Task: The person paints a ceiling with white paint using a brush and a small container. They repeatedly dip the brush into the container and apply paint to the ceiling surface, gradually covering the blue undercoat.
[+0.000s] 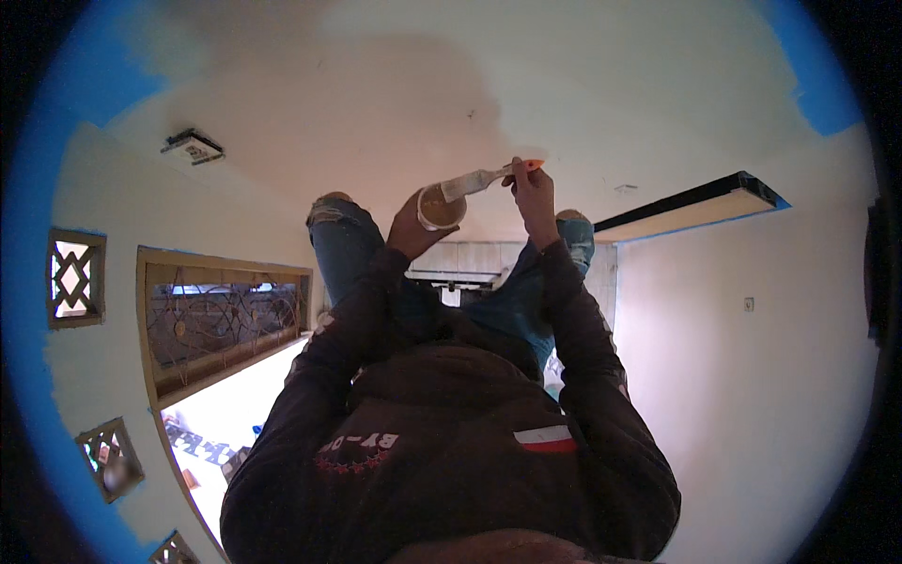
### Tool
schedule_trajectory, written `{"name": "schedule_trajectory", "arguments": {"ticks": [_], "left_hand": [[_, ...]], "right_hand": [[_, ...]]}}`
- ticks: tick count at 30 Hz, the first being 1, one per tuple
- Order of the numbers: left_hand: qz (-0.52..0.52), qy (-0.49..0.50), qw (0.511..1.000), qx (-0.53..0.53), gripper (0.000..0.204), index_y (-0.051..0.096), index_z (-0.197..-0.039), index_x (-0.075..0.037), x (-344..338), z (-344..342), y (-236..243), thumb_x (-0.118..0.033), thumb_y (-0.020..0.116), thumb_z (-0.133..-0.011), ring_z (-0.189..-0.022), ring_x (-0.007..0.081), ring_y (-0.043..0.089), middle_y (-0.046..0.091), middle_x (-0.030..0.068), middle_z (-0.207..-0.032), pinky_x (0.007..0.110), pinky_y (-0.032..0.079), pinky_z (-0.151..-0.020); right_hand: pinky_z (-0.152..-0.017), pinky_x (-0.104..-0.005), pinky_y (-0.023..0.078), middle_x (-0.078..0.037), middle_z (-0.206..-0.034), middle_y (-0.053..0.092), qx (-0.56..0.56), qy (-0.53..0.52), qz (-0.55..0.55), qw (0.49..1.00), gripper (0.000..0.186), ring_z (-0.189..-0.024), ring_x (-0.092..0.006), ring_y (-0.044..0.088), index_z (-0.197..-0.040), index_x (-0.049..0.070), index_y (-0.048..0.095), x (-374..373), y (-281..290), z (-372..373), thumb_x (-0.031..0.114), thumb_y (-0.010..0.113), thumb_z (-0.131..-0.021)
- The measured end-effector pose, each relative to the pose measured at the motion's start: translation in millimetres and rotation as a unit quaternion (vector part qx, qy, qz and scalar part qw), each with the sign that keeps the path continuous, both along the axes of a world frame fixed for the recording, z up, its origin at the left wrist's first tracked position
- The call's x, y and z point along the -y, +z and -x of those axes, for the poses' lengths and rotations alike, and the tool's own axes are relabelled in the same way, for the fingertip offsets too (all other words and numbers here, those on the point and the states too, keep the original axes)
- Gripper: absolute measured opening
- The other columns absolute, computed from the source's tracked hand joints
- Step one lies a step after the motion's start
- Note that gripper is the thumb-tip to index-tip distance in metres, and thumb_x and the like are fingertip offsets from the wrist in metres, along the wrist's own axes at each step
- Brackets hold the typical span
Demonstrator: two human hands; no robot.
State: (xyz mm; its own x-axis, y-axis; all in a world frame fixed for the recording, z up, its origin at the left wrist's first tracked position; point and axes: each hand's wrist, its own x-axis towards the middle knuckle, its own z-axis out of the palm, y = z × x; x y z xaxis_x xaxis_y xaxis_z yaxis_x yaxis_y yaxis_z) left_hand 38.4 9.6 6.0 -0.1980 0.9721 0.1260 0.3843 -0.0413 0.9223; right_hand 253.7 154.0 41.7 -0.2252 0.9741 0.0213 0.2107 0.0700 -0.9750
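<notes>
My left hand (pixel 410 231) is wrapped round a small white tub (pixel 442 224), its open mouth turned toward me. Brownish contents (pixel 436 204) show inside. A flat paintbrush (pixel 474 181) lies across the tub's mouth, its pale bristles reaching over the rim. Whether the tips touch the contents, I cannot tell. My right hand (pixel 536 202) pinches the brush by its handle, close to the orange end. Both hands are held out in front of my dark sweatshirt, between my knees in torn jeans (pixel 343 240).
A broad pale surface (pixel 376 103) with a darker patch spreads beyond my hands. On the left are a grille panel (pixel 225 315) in a brown frame and small lattice openings (pixel 77 279). A black-edged ledge (pixel 695 207) juts out right, above a wall socket (pixel 749 304). Blue paint borders the walls.
</notes>
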Motion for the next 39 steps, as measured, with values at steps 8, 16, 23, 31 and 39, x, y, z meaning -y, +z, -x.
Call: {"name": "schedule_trajectory", "arguments": {"ticks": [8,16,23,31,39], "left_hand": [[-0.001,-0.001,1.0,0.001,0.083,0.051,-0.14,-0.006,-5.8,3.3,-2.1,-0.026,0.095,-0.072,-0.126,0.0264,0.062,0.064,0.0125,-0.135,0.041,0.051,-0.109],[0.001,0.013,0.999,0.044,0.083,0.055,-0.137,-0.004,-6.4,2.6,-12.3,-0.031,0.095,-0.07,-0.123,0.0287,0.064,0.066,0.0149,-0.131,0.04,0.051,-0.106],[0.001,0.023,0.999,-0.04,0.089,0.053,-0.139,-0.002,-6.5,3.7,-27.0,-0.041,0.094,-0.071,-0.128,0.0326,0.059,0.062,0.0176,-0.135,0.044,0.048,-0.109],[-0.009,-0.042,0.999,-0.011,0.086,0.053,-0.14,-0.005,-6.0,8.6,-45.2,-0.042,0.092,-0.073,-0.128,0.0331,0.058,0.062,0.0171,-0.135,0.045,0.048,-0.109],[-0.032,0.0,0.998,-0.058,0.083,0.053,-0.139,-0.006,1.1,10.1,-20.7,-0.04,0.092,-0.075,-0.124,0.033,0.062,0.063,0.0166,-0.133,0.044,0.051,-0.106]], "right_hand": [[-0.043,-0.0201,0.026,0.003,-0.066,0.057,-0.106,-0.039,0.153,0.982,0.039,-0.051,-0.0018,0.039,-0.081,0.007,0.064,8.4,9.2,-0.9,0.037,0.062,-0.105],[-0.048,-0.0222,0.031,0.003,-0.069,0.053,-0.215,-0.007,0.177,0.96,0.031,-0.055,-0.0037,0.04,-0.085,0.01,0.059,10.4,32.6,-5.5,0.034,0.064,-0.104],[-0.048,-0.0185,0.035,0.0,-0.073,0.06,-0.344,0.019,0.087,0.935,0.022,-0.057,-0.0034,0.046,-0.093,0.01,0.061,-22.6,198.9,38.5,0.029,0.063,-0.104],[-0.05,-0.0209,0.036,-0.008,-0.085,0.07,-0.385,0.101,-0.247,0.883,0.023,-0.06,-0.005,0.046,-0.102,0.001,0.066,-76.7,434.8,91.5,0.023,0.06,-0.106],[-0.055,-0.0272,0.04,-0.004,-0.073,0.067,-0.348,0.134,-0.433,0.821,0.034,-0.06,-0.0066,0.046,-0.073,0.007,0.061,-93.3,563.5,167.5,0.022,0.066,-0.102]]}}
